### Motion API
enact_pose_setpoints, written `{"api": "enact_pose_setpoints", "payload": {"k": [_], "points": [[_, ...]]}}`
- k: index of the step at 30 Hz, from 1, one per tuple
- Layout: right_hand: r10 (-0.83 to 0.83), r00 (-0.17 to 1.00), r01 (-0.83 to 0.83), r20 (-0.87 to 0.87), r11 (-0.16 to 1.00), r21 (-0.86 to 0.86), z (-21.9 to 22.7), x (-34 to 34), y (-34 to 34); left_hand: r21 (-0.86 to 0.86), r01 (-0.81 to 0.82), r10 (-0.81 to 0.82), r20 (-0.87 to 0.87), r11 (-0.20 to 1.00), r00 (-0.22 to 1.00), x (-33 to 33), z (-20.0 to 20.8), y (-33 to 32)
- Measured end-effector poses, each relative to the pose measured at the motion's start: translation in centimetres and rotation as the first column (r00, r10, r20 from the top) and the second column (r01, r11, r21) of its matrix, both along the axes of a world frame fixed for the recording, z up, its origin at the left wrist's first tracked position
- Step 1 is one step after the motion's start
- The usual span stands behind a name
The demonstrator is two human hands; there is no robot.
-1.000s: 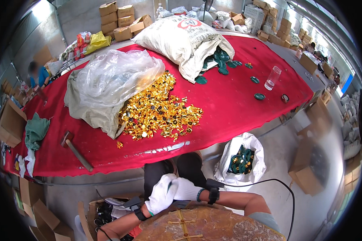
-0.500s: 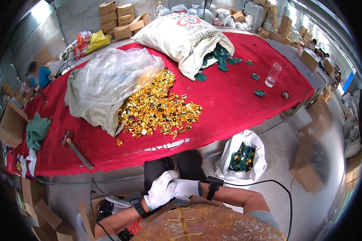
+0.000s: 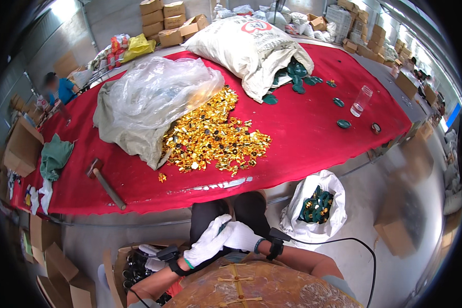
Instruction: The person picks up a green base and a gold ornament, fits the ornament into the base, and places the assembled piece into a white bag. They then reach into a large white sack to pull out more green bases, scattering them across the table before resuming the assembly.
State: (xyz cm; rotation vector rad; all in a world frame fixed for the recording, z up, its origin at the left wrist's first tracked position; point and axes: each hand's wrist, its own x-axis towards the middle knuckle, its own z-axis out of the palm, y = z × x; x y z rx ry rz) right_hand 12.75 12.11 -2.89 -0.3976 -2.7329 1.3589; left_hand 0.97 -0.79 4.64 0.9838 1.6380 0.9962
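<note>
Over my lap, my white-gloved left hand (image 3: 209,243) and white-gloved right hand (image 3: 242,236) press together. The left hand's fingers lie close together and point up toward the table. My right hand's fingers are mostly hidden against the left. A small dark green patch shows between the gloves, too little to name. Ahead on the red-covered table (image 3: 303,138) lies a heap of shiny gold pieces (image 3: 218,143), spilling from a pale sack with a clear plastic liner (image 3: 154,97). Right of my knees stands a white sack (image 3: 334,223) holding dark green discs with gold pieces (image 3: 315,205).
A large white sack (image 3: 241,49) spills green discs (image 3: 299,82) at the back. A clear jar (image 3: 361,101) stands to the right. On the left lie a hammer (image 3: 108,187) and green cloth (image 3: 55,156). Cardboard boxes (image 3: 399,231) flank me; a cable (image 3: 362,246) runs from my right wrist.
My hands have shifted: the left fingers now extend farther upward, and the right glove's back shows more. The whole view has swung slightly, so the table appears farther right.
</note>
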Motion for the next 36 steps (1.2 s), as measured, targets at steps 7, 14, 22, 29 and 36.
{"api": "enact_pose_setpoints", "payload": {"k": [7,14,22,29,36], "points": [[0.140,0.986,-0.122,-0.089,0.974,0.189,-4.8,-0.5,-0.2,0.375,-0.061,0.222,-0.402,0.925,0.888,1.2,-0.5,0.0],[0.536,0.828,-0.524,-0.166,0.633,-0.570,2.0,2.3,0.4,0.575,0.343,0.059,-0.567,0.743,0.822,-0.2,1.0,-0.9],[-0.024,0.999,0.036,-0.043,0.953,0.300,2.3,0.0,-0.9,0.443,-0.159,0.295,-0.255,0.882,0.921,-0.5,-3.5,-0.7],[-0.099,0.994,0.044,0.052,0.771,0.636,4.2,-1.0,-2.3,-0.048,-0.501,0.454,0.507,0.864,0.733,-0.6,-5.2,-0.6],[-0.004,0.999,-0.018,0.037,0.801,0.598,2.4,-0.5,-2.7,-0.072,-0.318,0.326,0.179,0.945,0.928,-0.1,-3.5,-1.5]]}}
